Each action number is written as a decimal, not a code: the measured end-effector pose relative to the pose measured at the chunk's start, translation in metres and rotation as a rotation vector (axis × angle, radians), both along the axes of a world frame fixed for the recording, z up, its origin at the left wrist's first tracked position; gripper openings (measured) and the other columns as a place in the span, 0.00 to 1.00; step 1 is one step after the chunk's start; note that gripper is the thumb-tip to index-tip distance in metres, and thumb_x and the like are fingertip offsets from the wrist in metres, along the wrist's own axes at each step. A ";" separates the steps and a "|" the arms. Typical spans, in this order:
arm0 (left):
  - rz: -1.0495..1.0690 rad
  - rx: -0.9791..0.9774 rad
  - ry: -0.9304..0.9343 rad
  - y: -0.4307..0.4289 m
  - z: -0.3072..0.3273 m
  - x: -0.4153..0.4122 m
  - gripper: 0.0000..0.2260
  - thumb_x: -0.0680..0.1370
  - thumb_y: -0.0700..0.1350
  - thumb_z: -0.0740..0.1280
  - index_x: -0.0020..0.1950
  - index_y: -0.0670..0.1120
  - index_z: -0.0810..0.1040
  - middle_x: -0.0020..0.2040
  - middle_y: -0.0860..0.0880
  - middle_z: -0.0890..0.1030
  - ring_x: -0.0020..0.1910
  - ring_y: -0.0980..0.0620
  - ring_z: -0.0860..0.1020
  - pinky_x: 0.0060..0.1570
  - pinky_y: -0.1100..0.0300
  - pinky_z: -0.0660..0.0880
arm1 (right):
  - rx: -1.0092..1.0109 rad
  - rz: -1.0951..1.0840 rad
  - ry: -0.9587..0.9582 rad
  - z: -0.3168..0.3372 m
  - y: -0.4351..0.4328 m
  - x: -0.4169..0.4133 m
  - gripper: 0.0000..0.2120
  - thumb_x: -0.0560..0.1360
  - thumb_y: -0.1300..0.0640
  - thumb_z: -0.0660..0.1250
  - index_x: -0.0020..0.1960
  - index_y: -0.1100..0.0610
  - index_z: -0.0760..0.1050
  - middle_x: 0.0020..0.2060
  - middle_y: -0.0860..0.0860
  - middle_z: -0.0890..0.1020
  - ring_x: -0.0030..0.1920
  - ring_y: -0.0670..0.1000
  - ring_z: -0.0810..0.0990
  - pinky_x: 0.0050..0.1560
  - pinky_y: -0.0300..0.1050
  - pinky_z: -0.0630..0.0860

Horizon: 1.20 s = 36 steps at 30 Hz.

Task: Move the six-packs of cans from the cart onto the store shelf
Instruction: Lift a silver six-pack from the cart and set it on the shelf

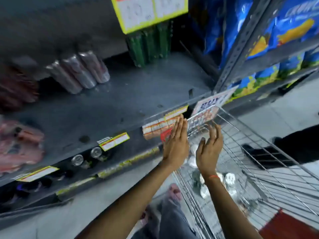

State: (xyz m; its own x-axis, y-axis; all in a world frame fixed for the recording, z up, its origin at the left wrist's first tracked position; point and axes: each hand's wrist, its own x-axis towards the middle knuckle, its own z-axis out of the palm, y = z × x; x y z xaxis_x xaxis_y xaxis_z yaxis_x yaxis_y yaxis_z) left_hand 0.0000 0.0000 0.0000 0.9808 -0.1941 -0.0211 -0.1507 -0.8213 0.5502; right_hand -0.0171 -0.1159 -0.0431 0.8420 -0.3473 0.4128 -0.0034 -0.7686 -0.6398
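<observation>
- The left hand (176, 142) is open and flat, fingers straight and together, palm facing right; it holds nothing and hangs over the near-left corner of the cart, in front of the shelf edge.
- The right hand (209, 147) is also open and empty, fingers loosely curled, palm facing the left hand; it hovers above the cart with an orange thread (214, 176) around the wrist.
- Between and below the two hands, silver can tops (230, 178) of the six-packs show inside the wire cart (259, 152), low on its floor; motion blur hides how many packs there are.
- The cart stands just beside the grey metal shelf (107, 107), its far rim close to the price tags (114, 141) on the shelf edge.
- On that shelf, near the back, a pack of dark red cans (79, 71) lies tilted, and green cans (150, 44) stand upright further right under a yellow-edged sign (148, 11).
- Pink packets (20, 144) sit at the shelf's left end.
- On the lower shelf, two can tops (86, 156) show.
- Blue and yellow bags (276, 35) fill the neighbouring rack on the right.
- The person's foot (174, 192) stands on the floor beside the cart.
</observation>
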 end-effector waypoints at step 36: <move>0.389 -0.867 1.177 0.045 0.111 0.017 0.23 0.72 0.55 0.65 0.60 0.40 0.70 0.50 0.43 0.74 0.44 0.49 0.74 0.48 0.58 0.71 | 0.643 -0.283 0.232 0.102 -0.035 0.032 0.22 0.75 0.39 0.61 0.36 0.58 0.71 0.33 0.53 0.76 0.36 0.52 0.73 0.42 0.48 0.71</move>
State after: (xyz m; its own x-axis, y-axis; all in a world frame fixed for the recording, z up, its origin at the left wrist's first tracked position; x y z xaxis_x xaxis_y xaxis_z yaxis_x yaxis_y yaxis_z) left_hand 0.0172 0.0450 0.1108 0.4786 -0.2980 -0.8259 0.8514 -0.0726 0.5195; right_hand 0.0149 -0.1512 0.0594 0.7253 -0.6773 -0.1234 -0.3359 -0.1917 -0.9222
